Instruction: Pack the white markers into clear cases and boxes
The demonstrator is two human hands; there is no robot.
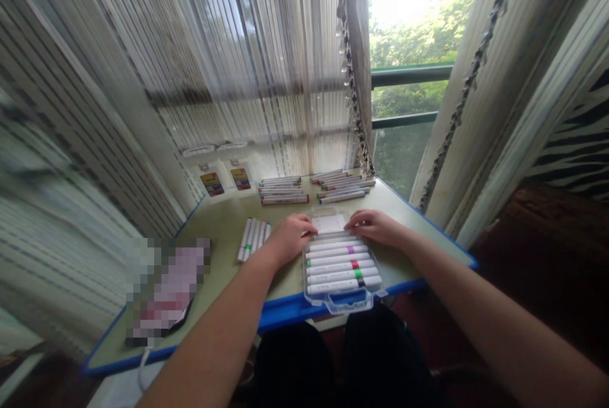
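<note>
An open clear plastic marker case (349, 301) lies at the table's front edge, its handle toward me. White markers (333, 271) with coloured bands lie crosswise in it, stacked in a row. At the case's far left side, my left hand (292, 236) has its fingertips pressed together. My right hand (373, 227) mirrors it on the far right, fingers bent and pinched. Between the fingertips shows something white, by the hinge and raised lid; whether it is a marker or part of the case I cannot tell.
Behind the case lie two marker groups, one at left (284, 191) and one at right (345, 186). More markers (254, 238) lie left of my left hand. Two clear cases with labels (226, 179) stand at the back left. A blurred-out object (171, 290) with a cable lies on the table (216, 294).
</note>
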